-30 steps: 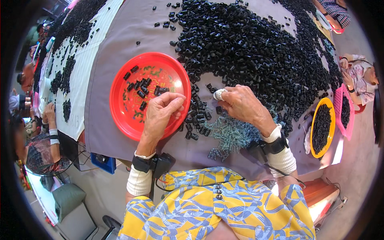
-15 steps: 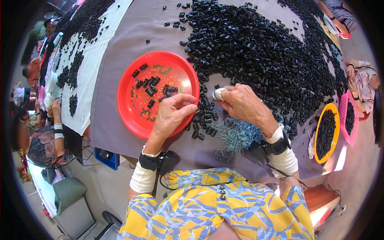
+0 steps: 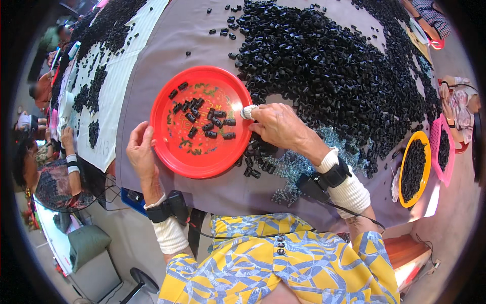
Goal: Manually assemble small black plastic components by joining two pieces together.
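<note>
Red plastic tray [image 3: 223, 156] seemed light, stiff and best held by its rim [image 3: 199, 174]; left hand [image 3: 142, 152] hung half-open near eight o'clock, right hand [image 3: 281, 124] at three, grip indeterminable.

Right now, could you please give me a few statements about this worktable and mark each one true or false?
1. The round red tray holds small black plastic pieces. True.
2. The left hand is beside the tray's right rim. False: the left hand is beside the left rim.
3. A white finger cover is on the right hand. True.
4. The coil springs lie inside the red tray. False: the coil springs lie outside it, to its right.
5. The pink basket stands to the right of the yellow basin. True.
</note>
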{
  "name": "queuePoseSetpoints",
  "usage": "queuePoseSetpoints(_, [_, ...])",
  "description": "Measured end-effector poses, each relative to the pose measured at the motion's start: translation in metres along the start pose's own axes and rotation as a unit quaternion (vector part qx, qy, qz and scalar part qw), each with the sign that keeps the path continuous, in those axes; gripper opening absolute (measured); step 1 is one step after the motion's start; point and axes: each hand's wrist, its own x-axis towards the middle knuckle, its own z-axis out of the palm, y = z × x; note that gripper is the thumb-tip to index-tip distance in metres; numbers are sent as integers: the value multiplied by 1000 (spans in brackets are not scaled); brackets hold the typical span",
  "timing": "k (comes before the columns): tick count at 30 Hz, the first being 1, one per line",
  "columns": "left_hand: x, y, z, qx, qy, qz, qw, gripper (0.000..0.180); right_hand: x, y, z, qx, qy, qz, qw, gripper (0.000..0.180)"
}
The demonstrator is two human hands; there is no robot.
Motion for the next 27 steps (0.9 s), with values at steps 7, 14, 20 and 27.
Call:
queuePoseSetpoints(7, [1,-38,-14,-33,-10,-109,993,32,8,-1,1,76,11,42,996,16])
queuePoseSetpoints(14, [20,-42,-21,-85,29,-81,993,35,35,-10,-1,145,48,59,987,19])
queuePoseSetpoints(20, [37,-52,-35,-83,52,-55,994,34,56,-4,25,128,31,69,989,18])
queuePoseSetpoints(27, [22,-53,-24,-74,10,-81,994,35,33,-2,19,121,22,95,988,9])
